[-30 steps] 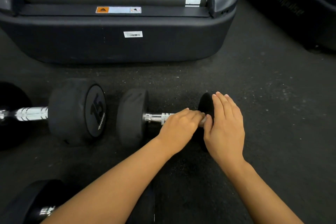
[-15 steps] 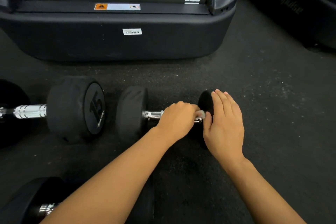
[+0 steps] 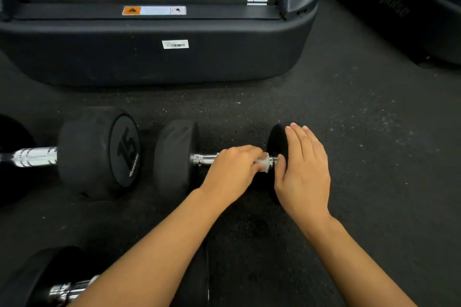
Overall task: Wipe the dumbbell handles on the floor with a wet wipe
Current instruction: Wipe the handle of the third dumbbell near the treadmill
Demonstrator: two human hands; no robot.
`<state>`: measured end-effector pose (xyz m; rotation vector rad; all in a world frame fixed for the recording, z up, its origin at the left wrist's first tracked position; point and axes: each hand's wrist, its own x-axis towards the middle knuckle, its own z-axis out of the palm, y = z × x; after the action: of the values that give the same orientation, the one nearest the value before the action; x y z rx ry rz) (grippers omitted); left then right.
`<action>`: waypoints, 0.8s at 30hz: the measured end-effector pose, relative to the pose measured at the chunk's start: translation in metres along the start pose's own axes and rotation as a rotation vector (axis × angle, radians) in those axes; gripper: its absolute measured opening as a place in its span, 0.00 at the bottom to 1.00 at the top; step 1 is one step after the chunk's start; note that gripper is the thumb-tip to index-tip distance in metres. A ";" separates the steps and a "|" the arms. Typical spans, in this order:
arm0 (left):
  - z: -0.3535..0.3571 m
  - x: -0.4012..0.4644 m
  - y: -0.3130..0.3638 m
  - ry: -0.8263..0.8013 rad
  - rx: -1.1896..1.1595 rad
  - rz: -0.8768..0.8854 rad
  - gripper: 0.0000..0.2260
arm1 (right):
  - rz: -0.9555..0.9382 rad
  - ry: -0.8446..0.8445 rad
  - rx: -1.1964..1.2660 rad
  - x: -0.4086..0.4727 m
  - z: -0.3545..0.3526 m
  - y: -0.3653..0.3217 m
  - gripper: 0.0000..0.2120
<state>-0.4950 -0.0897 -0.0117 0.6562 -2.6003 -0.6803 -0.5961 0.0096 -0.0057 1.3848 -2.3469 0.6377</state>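
Our left hand (image 3: 233,169) is curled over the chrome handle (image 3: 204,159) of the small black rubber dumbbell (image 3: 175,157) in the middle of the floor, fingers closed round a crumpled white wet wipe (image 3: 264,163) that peeks out at the handle's right end. Our right hand (image 3: 303,172) lies flat, fingers straight and together, pressed against the right-hand weight head (image 3: 275,142) to steady it. So we are mid-wipe on this one: the wipe sits hard up against the right head, and a bare stretch of chrome shows to the left of our knuckles, which we judge is yet to be covered on this pass. To the left lies the bigger black dumbbell marked 15 (image 3: 99,152), its ribbed chrome handle (image 3: 35,156) open to view with no hand on it. Nearest us, bottom left, a third black dumbbell (image 3: 37,279) shows a bit of its shiny handle (image 3: 72,290) under our forearm. Whether those two are cleaned already, we cannot tell. The dark treadmill base (image 3: 159,57) sits on the far side.
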 end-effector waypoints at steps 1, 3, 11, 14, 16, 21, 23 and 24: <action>0.004 0.001 0.002 0.022 -0.011 0.032 0.11 | -0.002 0.001 -0.002 -0.001 0.000 0.000 0.24; 0.010 0.005 0.003 0.039 0.008 0.079 0.11 | -0.006 0.002 -0.004 -0.001 -0.001 0.000 0.24; 0.018 -0.004 -0.009 0.134 0.090 0.238 0.11 | 0.007 -0.002 0.007 -0.001 0.000 -0.002 0.24; 0.019 0.000 -0.007 0.120 0.058 0.242 0.12 | -0.003 -0.009 0.013 0.001 -0.001 -0.001 0.23; 0.016 -0.005 -0.018 0.136 0.060 0.242 0.13 | -0.004 -0.016 0.010 0.000 -0.002 0.000 0.23; 0.019 -0.004 -0.007 0.134 0.097 0.204 0.11 | -0.005 -0.014 0.009 -0.001 -0.002 -0.002 0.23; 0.018 -0.001 0.000 0.092 0.094 0.199 0.14 | -0.009 -0.014 0.012 0.000 -0.003 -0.001 0.22; 0.017 -0.002 -0.002 0.081 0.100 0.212 0.13 | -0.010 -0.019 0.015 0.000 -0.003 0.000 0.23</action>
<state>-0.4998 -0.0844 -0.0269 0.4180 -2.5929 -0.4518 -0.5956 0.0112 -0.0026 1.4139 -2.3533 0.6437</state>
